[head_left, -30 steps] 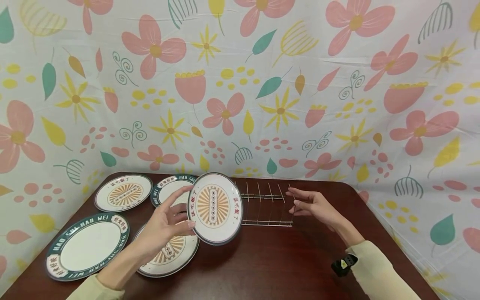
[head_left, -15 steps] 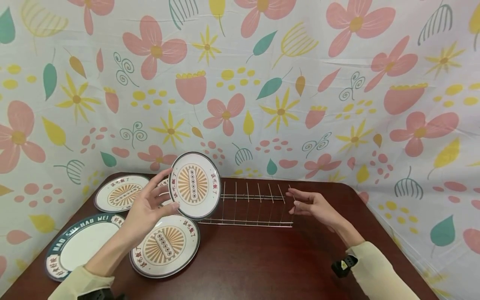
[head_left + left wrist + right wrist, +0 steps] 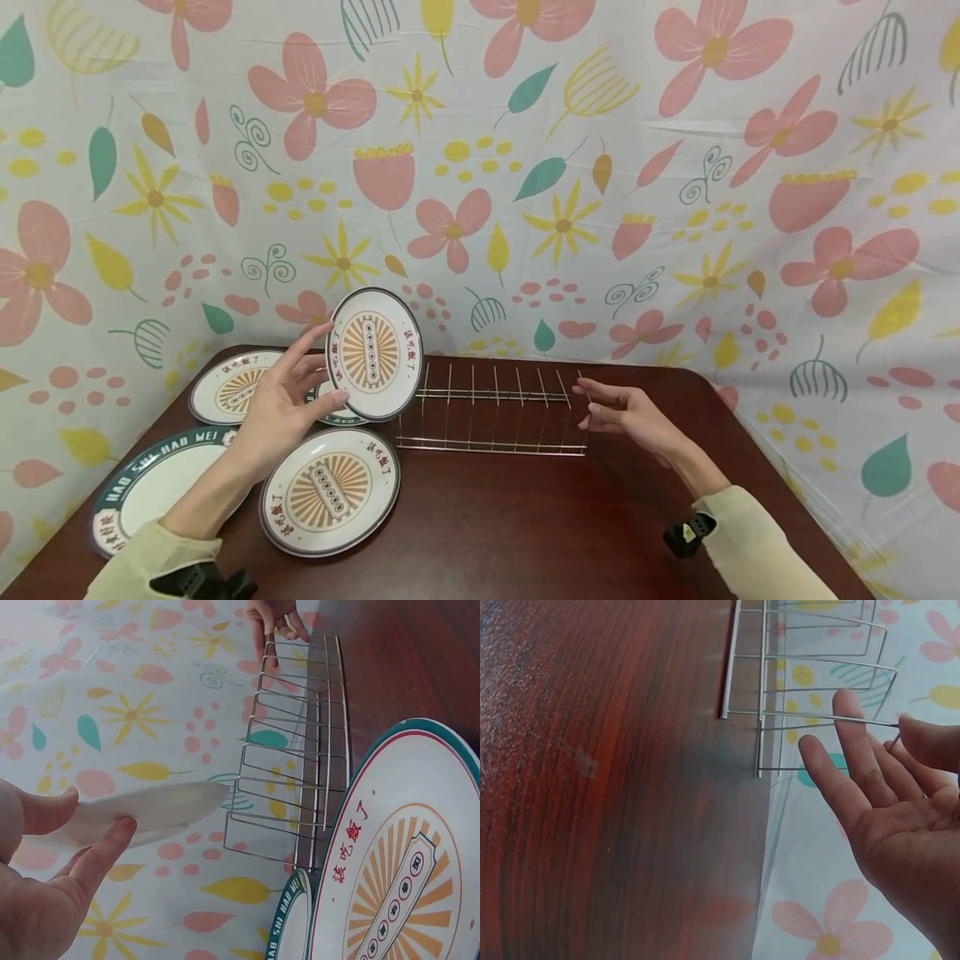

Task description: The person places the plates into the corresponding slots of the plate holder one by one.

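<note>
A floral cloth (image 3: 480,167) forms the backdrop beyond both sets of fingers. Below the fingers lies a dark reddish-brown bench (image 3: 540,517) with a wood grain. On it stands a wire rack (image 3: 491,451) of thin upright metal loops, extending leftward from the right fingers.

Four plates lie on the bench about the left fingers: a green-rimmed plate (image 3: 167,492) below and to their left, partly covered by the forearm; a sunburst plate (image 3: 330,492) nearer the wearer, below the thumb; a far sunburst plate (image 3: 232,387) behind and left of them; and a small green-rimmed plate (image 3: 337,414) just beyond, mostly hidden.

The left hand (image 3: 281,404) pinches the rim of a raised plate (image 3: 375,354), thumb on the printed face, other fingers behind. This plate is tilted close to upright, clear of the bench, right of those fingers; contact with the rack cannot be determined. The right hand (image 3: 630,417) pinches the rack's end wire between thumb and forefinger, remaining fingers spread loosely.
</note>
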`<state>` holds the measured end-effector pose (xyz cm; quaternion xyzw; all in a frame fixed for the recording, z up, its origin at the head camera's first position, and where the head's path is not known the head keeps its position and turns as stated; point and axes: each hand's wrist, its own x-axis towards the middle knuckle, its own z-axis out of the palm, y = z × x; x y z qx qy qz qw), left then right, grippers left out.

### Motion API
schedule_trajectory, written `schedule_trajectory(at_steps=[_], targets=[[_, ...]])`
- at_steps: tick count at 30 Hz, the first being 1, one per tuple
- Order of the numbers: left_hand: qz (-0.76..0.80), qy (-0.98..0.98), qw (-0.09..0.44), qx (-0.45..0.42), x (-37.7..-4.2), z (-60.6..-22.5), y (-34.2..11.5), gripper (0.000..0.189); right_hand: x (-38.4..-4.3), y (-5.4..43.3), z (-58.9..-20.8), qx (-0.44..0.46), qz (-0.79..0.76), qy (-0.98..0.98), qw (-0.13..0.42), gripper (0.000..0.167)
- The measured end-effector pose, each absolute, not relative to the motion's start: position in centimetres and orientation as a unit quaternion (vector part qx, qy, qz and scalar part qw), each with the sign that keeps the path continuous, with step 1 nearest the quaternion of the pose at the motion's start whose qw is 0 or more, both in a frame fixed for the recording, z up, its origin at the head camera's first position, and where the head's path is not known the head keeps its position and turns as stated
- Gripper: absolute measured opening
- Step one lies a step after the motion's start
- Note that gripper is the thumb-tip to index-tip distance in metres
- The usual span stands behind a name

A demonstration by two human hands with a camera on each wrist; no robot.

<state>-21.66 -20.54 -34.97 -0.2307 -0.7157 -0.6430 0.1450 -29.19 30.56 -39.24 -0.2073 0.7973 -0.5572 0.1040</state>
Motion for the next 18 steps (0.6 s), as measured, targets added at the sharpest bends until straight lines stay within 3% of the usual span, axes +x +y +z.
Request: schedule_trajectory(at_steps=[18], targets=[[-0.617,-0.75,0.133,-0.2,-22.1,-34.7,-17.7,0.089,-29.4,30.7,-39.5,-0.208,-0.56,0.795,0.099,0.059]])
